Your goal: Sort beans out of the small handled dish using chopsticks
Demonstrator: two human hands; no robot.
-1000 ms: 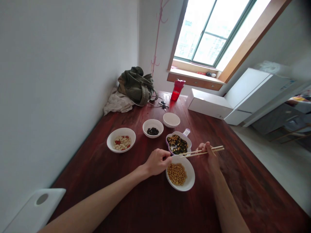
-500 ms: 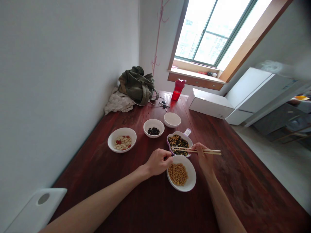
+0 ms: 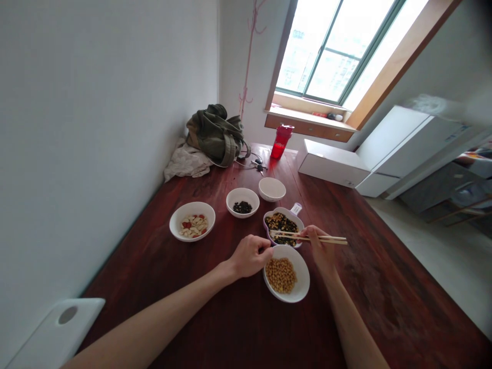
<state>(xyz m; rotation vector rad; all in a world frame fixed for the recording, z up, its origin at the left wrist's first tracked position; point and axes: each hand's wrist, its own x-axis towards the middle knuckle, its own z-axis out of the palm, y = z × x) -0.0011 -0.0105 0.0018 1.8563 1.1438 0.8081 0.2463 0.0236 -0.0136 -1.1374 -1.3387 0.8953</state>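
Observation:
My right hand (image 3: 322,250) grips a pair of wooden chopsticks (image 3: 307,237); their tips reach over the purple bowl (image 3: 294,220) of mixed dark and yellow beans. My left hand (image 3: 249,255) is curled, its fingers at the near-left rim of that purple bowl and beside the white bowl of yellow soybeans (image 3: 302,284). Whether it grips the rim I cannot make out.
On the red-brown wooden table (image 3: 384,292) stand a white bowl of peanuts and red pieces (image 3: 177,218), a white bowl of black beans (image 3: 232,197) and an empty white bowl (image 3: 271,188). Farther back are a green bag (image 3: 216,134), keys (image 3: 258,165), a red cup (image 3: 281,141) and a white box (image 3: 329,163).
My right hand swung the chopsticks leftward, from over the soybean bowl's far rim to over the purple bowl. My left hand stayed put.

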